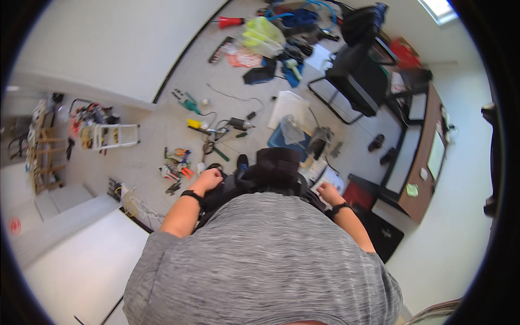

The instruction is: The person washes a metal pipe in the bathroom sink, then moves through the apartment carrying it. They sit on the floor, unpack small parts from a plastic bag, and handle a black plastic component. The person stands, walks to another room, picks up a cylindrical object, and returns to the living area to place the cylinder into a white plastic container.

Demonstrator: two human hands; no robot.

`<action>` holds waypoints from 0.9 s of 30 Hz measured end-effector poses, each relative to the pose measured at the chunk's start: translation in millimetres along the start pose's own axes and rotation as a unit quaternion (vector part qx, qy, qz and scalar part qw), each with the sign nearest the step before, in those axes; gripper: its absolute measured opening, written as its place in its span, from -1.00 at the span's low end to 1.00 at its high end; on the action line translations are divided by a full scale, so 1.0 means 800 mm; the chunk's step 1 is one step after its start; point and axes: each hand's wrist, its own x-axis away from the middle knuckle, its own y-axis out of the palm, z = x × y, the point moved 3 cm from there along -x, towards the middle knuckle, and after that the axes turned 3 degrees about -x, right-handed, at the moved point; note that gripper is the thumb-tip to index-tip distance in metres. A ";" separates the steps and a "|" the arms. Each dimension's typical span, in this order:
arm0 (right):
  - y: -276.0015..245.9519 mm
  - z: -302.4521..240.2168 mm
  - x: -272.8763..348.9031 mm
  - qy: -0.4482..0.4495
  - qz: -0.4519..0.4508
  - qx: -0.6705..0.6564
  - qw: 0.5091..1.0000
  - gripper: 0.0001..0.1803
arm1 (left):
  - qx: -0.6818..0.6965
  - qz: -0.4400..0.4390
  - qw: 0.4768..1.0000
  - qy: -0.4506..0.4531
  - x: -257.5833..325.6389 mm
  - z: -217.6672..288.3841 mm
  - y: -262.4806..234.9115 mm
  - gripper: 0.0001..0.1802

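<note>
From the head camera, you are standing over a black bulky object [273, 173], held in front of your body at about waist level, between your two forearms. Your left hand [208, 179] is curled closed over its left edge, knuckles up, apparently gripping so that side stays steady; your right hand [329, 193] rests on its right side with the fingers spread loosely against it, though I cannot tell whether it truly grips or only steadies. Holding it from both sides looks like a way to keep a heavy, awkward thing level. The object is dark, matte and blocky on top, with rounded black parts lower down; its details are hidden by your grey shirt [265, 260]. Beneath it, the floor [162, 124] carries scattered pliers and cutters [177, 163] near your left hand and a white sheet of paper [291, 105] farther off.
</note>
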 end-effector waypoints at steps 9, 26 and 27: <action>0.004 -0.017 0.002 0.002 0.036 0.028 0.999 -0.66 | 0.010 -0.002 1.000 -0.011 0.013 -0.031 -0.006 -0.78; 0.103 0.022 0.077 0.123 0.072 -0.088 0.986 -0.66 | 0.026 -0.101 0.994 0.006 -0.044 -0.031 -0.054 -0.81; 0.108 0.022 0.083 0.121 0.079 -0.092 0.985 -0.66 | 0.020 -0.102 0.995 0.001 -0.051 -0.035 -0.054 -0.81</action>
